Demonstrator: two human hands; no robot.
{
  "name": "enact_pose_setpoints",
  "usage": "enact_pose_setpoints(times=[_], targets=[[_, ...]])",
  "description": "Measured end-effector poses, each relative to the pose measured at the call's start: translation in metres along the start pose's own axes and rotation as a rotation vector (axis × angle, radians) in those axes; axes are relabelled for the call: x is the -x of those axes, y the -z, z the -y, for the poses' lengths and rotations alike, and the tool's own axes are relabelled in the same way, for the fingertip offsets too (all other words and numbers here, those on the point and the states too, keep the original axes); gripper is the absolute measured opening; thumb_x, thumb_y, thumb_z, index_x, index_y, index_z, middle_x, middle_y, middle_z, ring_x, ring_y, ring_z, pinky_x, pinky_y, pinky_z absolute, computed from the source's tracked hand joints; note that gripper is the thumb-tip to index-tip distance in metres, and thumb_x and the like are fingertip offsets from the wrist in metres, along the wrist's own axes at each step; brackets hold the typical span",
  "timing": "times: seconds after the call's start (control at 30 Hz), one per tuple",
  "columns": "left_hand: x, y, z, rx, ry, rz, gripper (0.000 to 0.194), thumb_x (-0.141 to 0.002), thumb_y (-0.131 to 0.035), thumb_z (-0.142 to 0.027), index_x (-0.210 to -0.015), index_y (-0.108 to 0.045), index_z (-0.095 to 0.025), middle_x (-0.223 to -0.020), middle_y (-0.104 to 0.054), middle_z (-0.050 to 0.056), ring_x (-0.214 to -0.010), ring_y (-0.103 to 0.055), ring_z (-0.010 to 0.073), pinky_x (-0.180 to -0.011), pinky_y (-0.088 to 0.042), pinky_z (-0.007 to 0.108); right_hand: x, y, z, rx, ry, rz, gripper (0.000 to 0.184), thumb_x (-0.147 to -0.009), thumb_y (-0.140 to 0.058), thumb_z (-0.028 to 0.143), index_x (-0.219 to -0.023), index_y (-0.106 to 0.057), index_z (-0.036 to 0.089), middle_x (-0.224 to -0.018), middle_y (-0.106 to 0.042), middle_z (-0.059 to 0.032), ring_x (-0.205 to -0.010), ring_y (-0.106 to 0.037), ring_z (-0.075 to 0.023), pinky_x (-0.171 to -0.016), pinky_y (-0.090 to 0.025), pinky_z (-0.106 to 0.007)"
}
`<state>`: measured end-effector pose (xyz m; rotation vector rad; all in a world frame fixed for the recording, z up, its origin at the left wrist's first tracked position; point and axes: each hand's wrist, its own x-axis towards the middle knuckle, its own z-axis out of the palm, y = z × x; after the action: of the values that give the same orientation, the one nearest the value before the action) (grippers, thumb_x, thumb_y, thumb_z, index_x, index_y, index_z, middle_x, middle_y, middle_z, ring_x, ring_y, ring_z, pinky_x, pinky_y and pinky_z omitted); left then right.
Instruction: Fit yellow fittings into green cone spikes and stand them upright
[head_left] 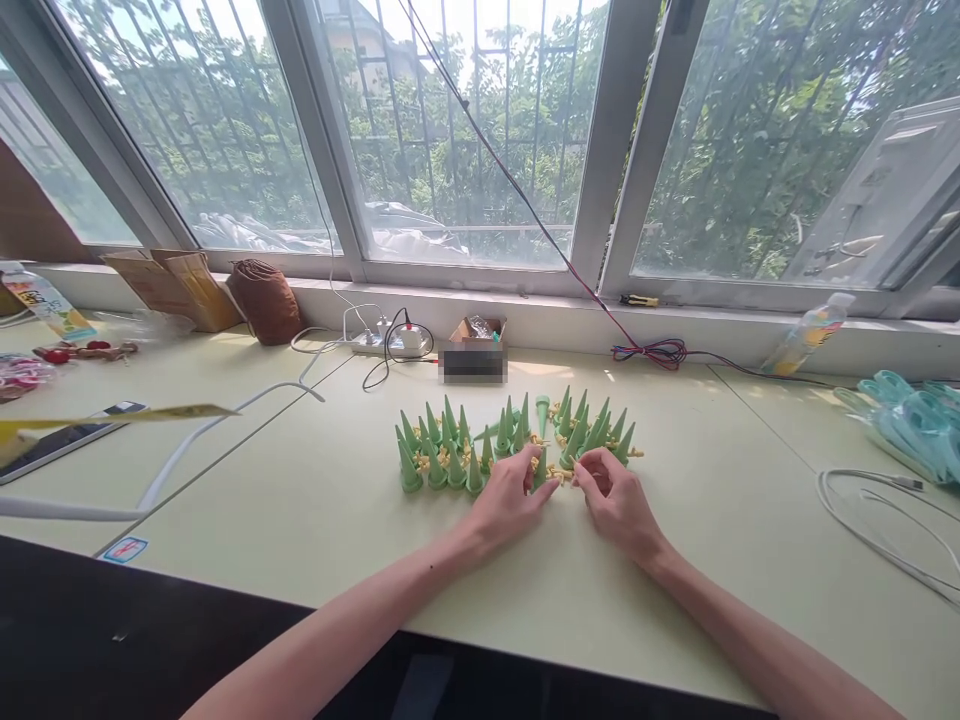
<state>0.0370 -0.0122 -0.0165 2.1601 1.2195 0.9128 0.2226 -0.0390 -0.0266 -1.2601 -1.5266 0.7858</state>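
Many green cones (456,468) with wide round bases stand in rows on the pale table, with small tan-yellow pieces (559,474) among them. My left hand (510,495) is at the front of the rows, thumb and fingers curled around one green cone (541,468). Just to the right, my right hand (619,500) has its thumb and forefinger pinched together beside the small tan pieces. Whatever sits between those fingertips is too small to make out. One paler green cone (542,415) stands at the back, and another (487,431) leans over.
Behind the cones are a small open box (478,330) and a power strip (390,342) with cables. A phone-like device (71,440) and a white strap (210,425) lie left. On the right are a bottle (810,335), teal bagged items (900,420) and a white cable (862,520).
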Motion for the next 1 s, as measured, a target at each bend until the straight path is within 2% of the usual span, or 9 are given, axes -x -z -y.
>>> enact_pose_setpoints(times=[0.2, 0.3, 0.43, 0.7, 1.0], targets=[[-0.0011, -0.0012, 0.0012, -0.007, -0.032, 0.028, 0.024, -0.091, -0.053, -0.031, -0.073, -0.046, -0.019, -0.060, -0.045, -0.005, -0.054, -0.038, 0.0113, -0.055, -0.031, 0.025, -0.0017, 0.0018, -0.0062, -0.035, 0.019, 0.006, 0.031, -0.093, -0.055, 0.051, -0.090, -0.055, 0.020, -0.082, -0.061, -0.0035, -0.052, -0.054, -0.0137, -0.045, -0.040, -0.025], [-0.0012, -0.0022, 0.0028, -0.020, -0.047, 0.014, 0.027, -0.091, -0.052, -0.028, -0.068, -0.042, -0.019, -0.060, -0.047, -0.003, -0.055, -0.039, 0.0118, -0.055, -0.030, 0.026, -0.0031, 0.0018, -0.0075, -0.037, 0.028, 0.021, 0.034, -0.092, -0.056, 0.053, -0.089, -0.056, 0.020, -0.080, -0.061, -0.0040, -0.054, -0.055, -0.0145, -0.044, -0.039, -0.025], [-0.0013, -0.0028, 0.0033, -0.016, -0.044, -0.006, 0.027, -0.092, -0.050, -0.028, -0.068, -0.042, -0.019, -0.062, -0.050, -0.002, -0.056, -0.040, 0.0122, -0.055, -0.031, 0.026, -0.0040, 0.0022, -0.0068, -0.054, 0.029, 0.025, 0.035, -0.091, -0.056, 0.054, -0.090, -0.058, 0.019, -0.082, -0.063, -0.0054, -0.057, -0.058, -0.0160, -0.045, -0.040, -0.025], [-0.0008, -0.0007, -0.0014, 0.063, -0.056, -0.012, 0.019, -0.095, -0.046, -0.027, -0.079, -0.051, -0.017, -0.065, -0.053, -0.002, -0.057, -0.044, 0.0121, -0.056, -0.034, 0.025, -0.0035, 0.0046, -0.0053, -0.076, 0.028, 0.007, 0.033, -0.091, -0.058, 0.052, -0.089, -0.060, 0.019, -0.080, -0.064, -0.0049, -0.056, -0.058, -0.0151, -0.044, -0.040, -0.025], [0.0000, -0.0012, -0.0035, 0.059, -0.072, 0.004, 0.018, -0.094, -0.047, -0.024, -0.078, -0.051, -0.017, -0.066, -0.053, -0.001, -0.059, -0.044, 0.0124, -0.058, -0.035, 0.026, -0.0036, 0.0043, -0.0049, -0.068, 0.040, 0.048, 0.034, -0.091, -0.056, 0.053, -0.090, -0.061, 0.019, -0.077, -0.061, -0.0035, -0.051, -0.051, -0.0131, -0.043, -0.037, -0.025]])
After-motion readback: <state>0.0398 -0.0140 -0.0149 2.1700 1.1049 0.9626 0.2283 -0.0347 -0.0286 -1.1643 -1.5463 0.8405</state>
